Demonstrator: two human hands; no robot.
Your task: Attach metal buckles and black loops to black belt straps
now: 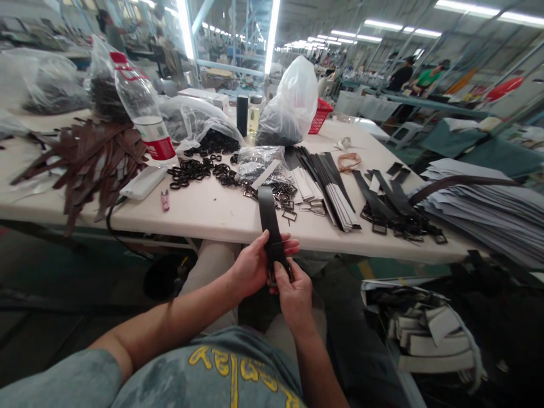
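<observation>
A black strap (pixel 269 218) runs from the table edge down to my lap. My left hand (pixel 251 265) is closed around its lower part, thumb on top. Just below, my right hand (pixel 292 294) pinches the strap's end, where a small metal buckle seems to sit, mostly hidden by my fingers. Loose metal buckles (pixel 285 199) lie on the table (pixel 204 212) right above my hands. To the right lie a row of black straps (pixel 329 181) and finished straps with buckles (pixel 393 209).
Black plastic rings (pixel 199 169) spill from a clear bag. Brown leather strips (pixel 87 161), a plastic bottle (pixel 147 116) and a white bag (pixel 293 102) stand farther back. Grey sheets (pixel 480 212) are stacked at right. A bin of pieces (pixel 429 334) sits on the floor. People work in the background.
</observation>
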